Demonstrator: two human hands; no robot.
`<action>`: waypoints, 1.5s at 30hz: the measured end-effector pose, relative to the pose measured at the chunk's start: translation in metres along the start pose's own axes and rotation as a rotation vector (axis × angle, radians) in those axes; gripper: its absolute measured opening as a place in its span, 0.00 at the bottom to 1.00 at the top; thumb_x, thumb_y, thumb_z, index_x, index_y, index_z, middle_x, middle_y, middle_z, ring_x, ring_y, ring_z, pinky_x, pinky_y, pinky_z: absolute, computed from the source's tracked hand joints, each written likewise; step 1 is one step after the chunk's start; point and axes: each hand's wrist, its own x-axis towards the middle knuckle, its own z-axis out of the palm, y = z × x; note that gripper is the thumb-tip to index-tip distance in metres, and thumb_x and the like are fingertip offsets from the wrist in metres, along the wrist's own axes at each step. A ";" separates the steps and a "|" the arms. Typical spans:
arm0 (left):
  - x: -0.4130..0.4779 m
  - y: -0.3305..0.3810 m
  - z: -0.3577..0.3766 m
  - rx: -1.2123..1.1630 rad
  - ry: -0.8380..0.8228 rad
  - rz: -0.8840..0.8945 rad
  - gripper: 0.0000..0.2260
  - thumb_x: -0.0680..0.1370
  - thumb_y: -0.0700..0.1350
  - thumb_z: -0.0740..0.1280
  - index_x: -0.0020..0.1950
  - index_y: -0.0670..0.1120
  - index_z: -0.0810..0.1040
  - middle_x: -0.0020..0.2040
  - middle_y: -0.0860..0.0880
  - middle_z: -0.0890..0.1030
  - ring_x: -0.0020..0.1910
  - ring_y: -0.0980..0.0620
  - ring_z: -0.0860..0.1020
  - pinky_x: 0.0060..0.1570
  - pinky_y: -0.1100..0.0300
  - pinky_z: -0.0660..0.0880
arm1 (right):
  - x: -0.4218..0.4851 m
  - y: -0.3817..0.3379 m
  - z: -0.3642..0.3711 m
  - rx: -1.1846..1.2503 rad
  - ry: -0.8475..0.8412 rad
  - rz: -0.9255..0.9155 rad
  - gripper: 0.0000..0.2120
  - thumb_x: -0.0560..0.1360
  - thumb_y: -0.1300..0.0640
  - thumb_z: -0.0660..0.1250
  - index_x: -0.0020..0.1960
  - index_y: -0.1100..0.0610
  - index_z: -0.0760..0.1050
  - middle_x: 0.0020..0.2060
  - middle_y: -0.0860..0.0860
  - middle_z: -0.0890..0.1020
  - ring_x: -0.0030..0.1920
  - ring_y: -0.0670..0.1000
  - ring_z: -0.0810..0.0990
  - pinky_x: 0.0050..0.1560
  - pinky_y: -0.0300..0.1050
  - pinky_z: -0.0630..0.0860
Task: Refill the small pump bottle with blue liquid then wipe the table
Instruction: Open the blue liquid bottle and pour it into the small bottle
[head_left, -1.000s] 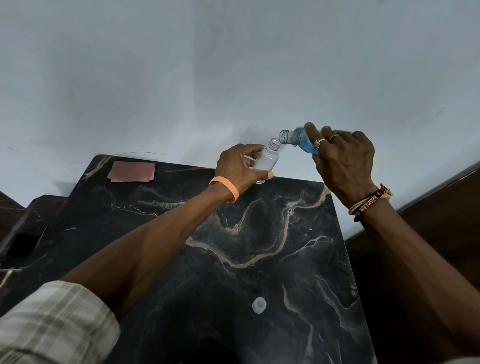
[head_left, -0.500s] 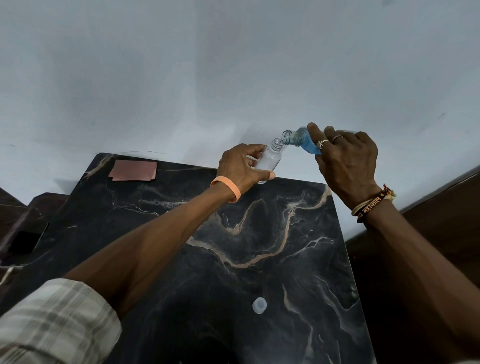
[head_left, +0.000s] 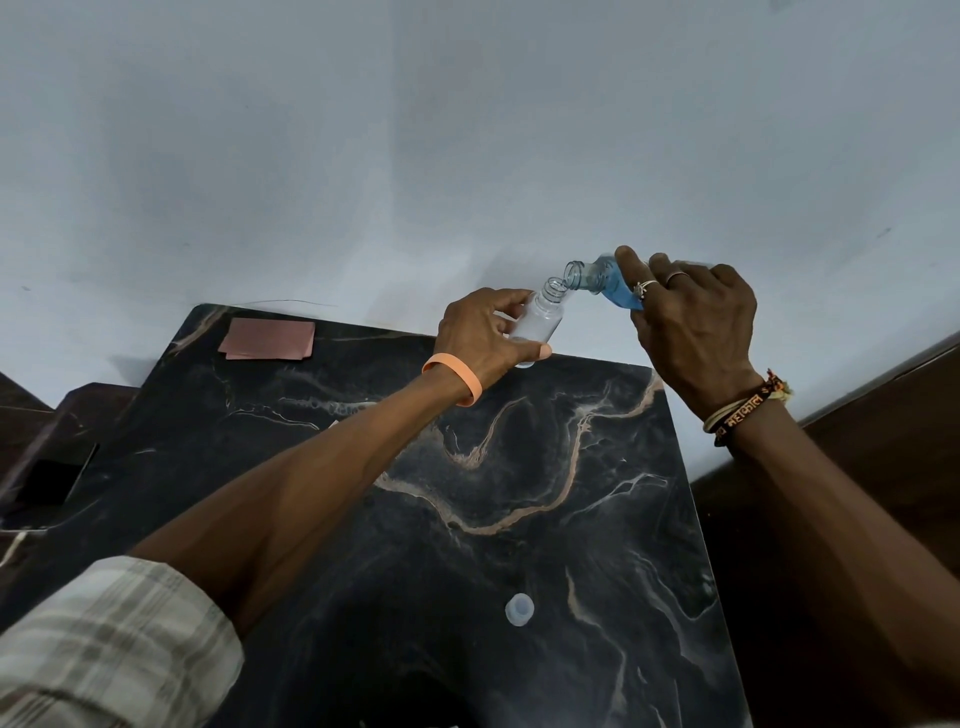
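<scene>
Pump bottle (head_left: 540, 319) unmoved, at table (head_left: 519, 493) edge

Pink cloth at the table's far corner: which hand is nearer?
Left. The left hand, gripping the small bottle, is right of the cloth; the right hand, holding the tilted blue bottle, is farther right.

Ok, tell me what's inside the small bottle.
The small bottle looks clear, with no blue visible in its neck and upper body. The left hand covers part of its lower body, so liquid there cannot be ruled out.
</scene>
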 end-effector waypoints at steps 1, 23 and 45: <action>0.000 0.000 0.000 -0.001 0.000 0.003 0.30 0.61 0.53 0.81 0.61 0.51 0.79 0.54 0.51 0.82 0.45 0.54 0.80 0.42 0.66 0.77 | 0.000 0.000 0.000 0.003 -0.001 -0.002 0.24 0.75 0.64 0.67 0.71 0.60 0.72 0.57 0.64 0.82 0.50 0.65 0.83 0.47 0.53 0.75; 0.000 -0.003 0.001 -0.007 -0.004 0.003 0.30 0.59 0.53 0.81 0.60 0.52 0.80 0.52 0.53 0.82 0.45 0.54 0.82 0.46 0.57 0.81 | -0.001 -0.001 -0.001 -0.009 0.008 -0.002 0.25 0.75 0.65 0.68 0.71 0.59 0.73 0.56 0.64 0.83 0.49 0.64 0.83 0.46 0.54 0.76; 0.001 -0.002 0.000 -0.011 -0.008 0.017 0.29 0.61 0.53 0.81 0.61 0.51 0.80 0.54 0.52 0.82 0.44 0.55 0.80 0.42 0.68 0.76 | 0.000 0.001 0.000 -0.011 0.060 -0.025 0.25 0.73 0.66 0.70 0.70 0.61 0.74 0.53 0.65 0.83 0.46 0.65 0.83 0.44 0.53 0.77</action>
